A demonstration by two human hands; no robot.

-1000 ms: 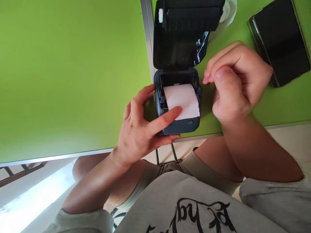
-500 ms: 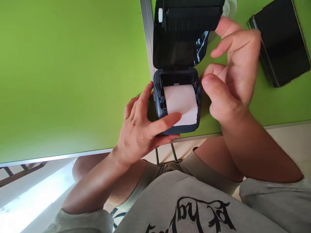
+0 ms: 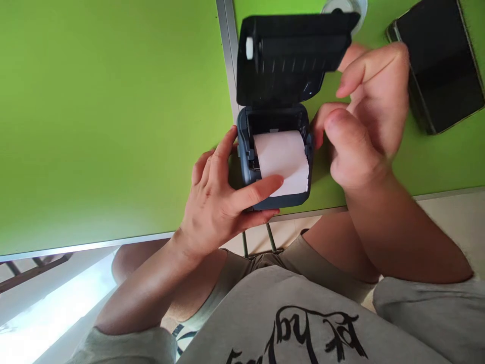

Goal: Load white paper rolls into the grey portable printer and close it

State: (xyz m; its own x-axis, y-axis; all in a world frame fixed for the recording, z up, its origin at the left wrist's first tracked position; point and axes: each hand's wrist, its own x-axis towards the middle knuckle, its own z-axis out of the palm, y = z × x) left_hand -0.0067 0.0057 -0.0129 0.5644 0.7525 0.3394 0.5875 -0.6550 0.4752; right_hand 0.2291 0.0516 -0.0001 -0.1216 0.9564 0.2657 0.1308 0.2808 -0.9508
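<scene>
A small dark label printer (image 3: 282, 199) sits at the green table's front edge, its black lid (image 3: 280, 83) raised. Inside lies a white paper roll (image 3: 282, 156), its loose end lying over the printer's front. My left hand (image 3: 215, 197) grips the printer from the left, thumb on the paper, the other fingers along the side and under the front edge. On the right, my right hand (image 3: 369, 111) has its fingers bent and apart. One fingertip is partly hidden behind the lid's right edge, and another finger is against the printer's right side. Its thumb touches nothing.
A dark phone-like device (image 3: 439, 65) lies on the green table (image 3: 113, 121) at the right. Behind the lid stands a clear round container (image 3: 359, 12), partly hidden. A metal strip (image 3: 226, 50) crosses the tabletop left of the printer.
The lid has tilted forward, its top edge now lower in view and more of the round container showing. My right hand has shifted slightly right with its thumb away from the printer; my left hand stays put.
</scene>
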